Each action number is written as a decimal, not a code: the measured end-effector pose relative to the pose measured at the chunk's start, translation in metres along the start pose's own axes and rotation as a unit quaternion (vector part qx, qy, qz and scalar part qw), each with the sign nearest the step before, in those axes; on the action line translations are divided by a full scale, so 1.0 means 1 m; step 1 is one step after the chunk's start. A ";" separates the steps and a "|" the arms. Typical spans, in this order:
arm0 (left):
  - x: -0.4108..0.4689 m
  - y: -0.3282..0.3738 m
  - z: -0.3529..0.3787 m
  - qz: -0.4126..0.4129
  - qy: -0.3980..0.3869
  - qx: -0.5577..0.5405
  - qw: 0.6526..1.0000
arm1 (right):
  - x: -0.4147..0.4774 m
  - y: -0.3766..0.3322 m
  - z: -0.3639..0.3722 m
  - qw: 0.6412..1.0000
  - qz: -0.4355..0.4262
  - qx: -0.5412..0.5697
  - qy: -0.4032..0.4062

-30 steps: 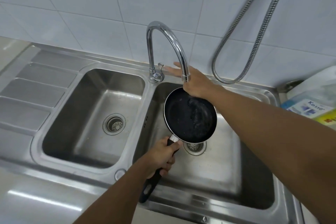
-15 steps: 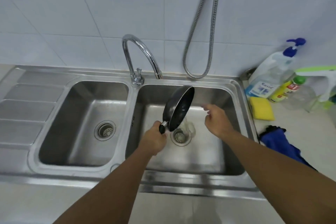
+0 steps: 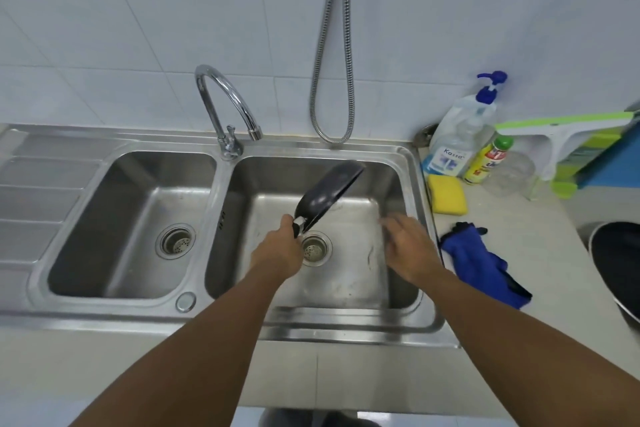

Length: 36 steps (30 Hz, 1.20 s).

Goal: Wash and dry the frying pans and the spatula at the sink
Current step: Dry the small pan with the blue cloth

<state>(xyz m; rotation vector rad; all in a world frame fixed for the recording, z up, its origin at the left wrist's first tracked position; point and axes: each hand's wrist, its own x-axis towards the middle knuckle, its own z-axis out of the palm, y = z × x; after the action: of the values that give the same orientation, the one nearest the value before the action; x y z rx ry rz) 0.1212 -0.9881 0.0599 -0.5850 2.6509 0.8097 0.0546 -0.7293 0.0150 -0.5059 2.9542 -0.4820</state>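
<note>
A small black frying pan (image 3: 327,191) hangs tilted on edge over the right basin (image 3: 391,281) of the steel sink. My left hand (image 3: 277,251) grips its black handle just above the drain. My right hand (image 3: 410,248) hovers over the same basin's right side, blurred, fingers relaxed and holding nothing. On the counter at the far right lies part of a second, larger black pan (image 3: 616,270). A blue cloth (image 3: 481,263) lies beside the sink. No spatula is in view.
The chrome tap (image 3: 227,107) arches over the divider between the basins; no water runs from it. A metal hose (image 3: 334,80) hangs on the tiled wall. A yellow sponge (image 3: 446,198), soap pump bottle (image 3: 457,139), yellow bottle (image 3: 485,159) and green-white squeegee (image 3: 561,135) stand at the right.
My right hand left the tap and came down over the right basin. My left hand tipped the pan from flat onto its edge. The view swung right, revealing the counter.
</note>
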 end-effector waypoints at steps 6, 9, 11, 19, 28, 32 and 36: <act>-0.005 0.023 0.014 -0.098 -0.105 -0.353 0.925 | -0.041 0.074 -0.009 0.951 0.266 -0.138 0.079; -0.014 0.029 0.011 -0.116 -0.134 -0.432 0.884 | -0.065 0.109 0.004 0.950 0.239 -0.202 0.018; -0.019 0.030 0.007 -0.115 -0.148 -0.436 0.880 | -0.063 0.121 0.001 0.960 0.229 -0.163 0.022; -0.022 0.033 -0.008 -0.070 -0.182 -0.412 0.890 | 0.011 0.001 -0.045 0.918 0.102 0.276 0.265; -0.013 0.022 -0.022 -0.054 -0.206 -0.393 0.895 | 0.110 -0.120 -0.029 0.945 -0.047 0.301 0.120; -0.004 0.007 -0.025 -0.072 -0.188 -0.388 0.899 | 0.105 -0.129 -0.012 0.942 -0.099 0.321 -0.012; -0.004 -0.006 -0.019 -0.097 -0.178 -0.431 0.879 | 0.106 -0.102 -0.028 0.958 -0.114 0.179 -0.194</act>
<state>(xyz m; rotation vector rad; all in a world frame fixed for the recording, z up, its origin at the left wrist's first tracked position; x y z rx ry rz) 0.1240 -1.0024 0.0734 -0.7820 1.7641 1.8294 -0.0184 -0.8484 0.0693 -0.7942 2.3755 -0.8142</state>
